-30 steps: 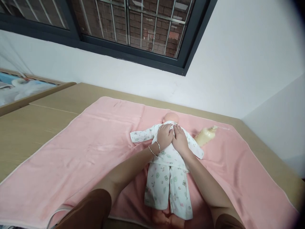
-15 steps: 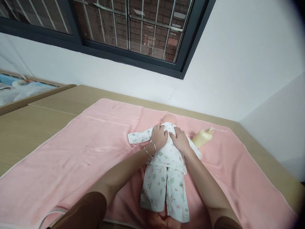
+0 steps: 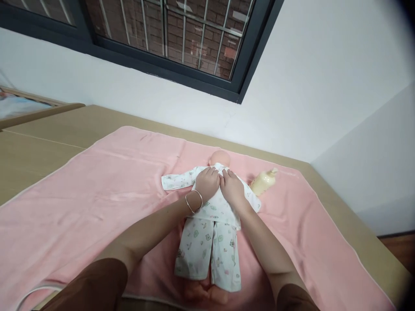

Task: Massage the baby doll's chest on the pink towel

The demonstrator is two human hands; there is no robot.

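A baby doll (image 3: pixel 214 211) in a white patterned top and trousers lies lengthwise on a pink blanket (image 3: pixel 106 185). Its bald head (image 3: pixel 219 158) points toward the wall, no face shows, and its bare feet lie nearest me. My left hand (image 3: pixel 208 182), with a bangle (image 3: pixel 194 201) at the wrist, rests flat on the left of the doll's upper torso. Beside it, my right hand (image 3: pixel 232 186) lies flat on the right of the upper torso, fingers toward the collar. The two hands nearly touch, and neither grips anything.
A pale yellow pump bottle (image 3: pixel 263 182) lies on its side by the doll's right-hand sleeve. Under the blanket is a wooden surface (image 3: pixel 58 138), bordered by a white wall (image 3: pixel 181 110) and a dark-framed window (image 3: pixel 129 56) with bars.
My hands have come closer together on the doll's upper torso, with the thumbs less spread. The whole scene has shifted left and slightly up in view.
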